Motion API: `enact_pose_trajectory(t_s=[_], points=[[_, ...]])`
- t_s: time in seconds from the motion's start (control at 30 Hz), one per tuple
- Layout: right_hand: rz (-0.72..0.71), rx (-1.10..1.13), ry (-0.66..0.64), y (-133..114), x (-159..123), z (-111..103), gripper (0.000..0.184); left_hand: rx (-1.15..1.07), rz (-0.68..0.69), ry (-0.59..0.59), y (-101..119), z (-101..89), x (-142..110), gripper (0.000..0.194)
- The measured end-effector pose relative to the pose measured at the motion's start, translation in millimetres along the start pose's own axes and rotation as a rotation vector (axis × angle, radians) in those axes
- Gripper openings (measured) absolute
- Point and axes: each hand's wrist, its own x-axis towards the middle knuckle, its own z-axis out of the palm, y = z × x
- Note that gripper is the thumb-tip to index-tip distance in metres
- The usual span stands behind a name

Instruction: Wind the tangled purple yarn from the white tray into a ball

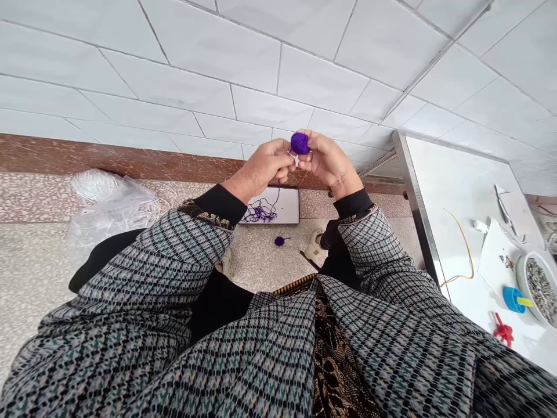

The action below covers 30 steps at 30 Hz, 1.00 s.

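Observation:
A small purple ball of yarn (300, 143) is held up in front of me by my right hand (328, 159), its fingers curled around the ball's right side. Close beside it, my left hand (270, 164) pinches the purple strand between thumb and fingers. From there the yarn hangs down to a loose purple tangle (261, 211) in a shallow white tray (289, 203) on the floor. Nearer to me, a second, smaller purple yarn ball (279, 241) lies on the speckled floor between my feet.
At the left, a clear plastic bag (117, 203) with white material lies by the tiled wall (187, 75). A white table (439, 191) stands at the right, bearing a bowl of seeds (539, 287), a blue cap-like object (514, 299), a red item (503, 331) and a yellow cord (469, 249).

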Motion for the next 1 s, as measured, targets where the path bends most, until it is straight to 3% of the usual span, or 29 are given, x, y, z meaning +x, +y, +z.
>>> enact_pose_trajectory(t_s=[0.1,0.27,0.47,0.63,0.8,0.9,1.0], points=[[0.041,-0.013,-0.026,0.1,2.8,-9.3,0.020,0.034,-0.012,0.048,4.0,-4.0,-2.0,0.007],[0.103,-0.131,-0.082,2.5,1.5,-20.5,0.027,0.218,0.115,0.123,6.6,-18.6,1.5,0.012],[0.168,-0.225,-0.168,3.7,-5.8,-24.0,0.024,0.502,0.211,0.080,13.1,-37.1,4.1,0.015],[0.209,-0.310,-0.196,4.8,-8.7,-18.8,0.022,0.579,0.268,-0.054,18.2,-43.7,2.8,0.019],[0.214,-0.376,-0.214,7.5,-8.3,-19.3,0.010,0.474,0.105,-0.147,16.7,-43.0,0.6,0.033],[0.210,-0.350,-0.288,8.6,-7.8,-21.0,0.015,0.260,0.012,-0.163,12.1,-38.4,-1.2,0.043],[0.204,-0.333,-0.340,9.7,-7.9,-20.8,0.021,0.184,-0.044,-0.160,7.4,-33.2,-2.1,0.048]])
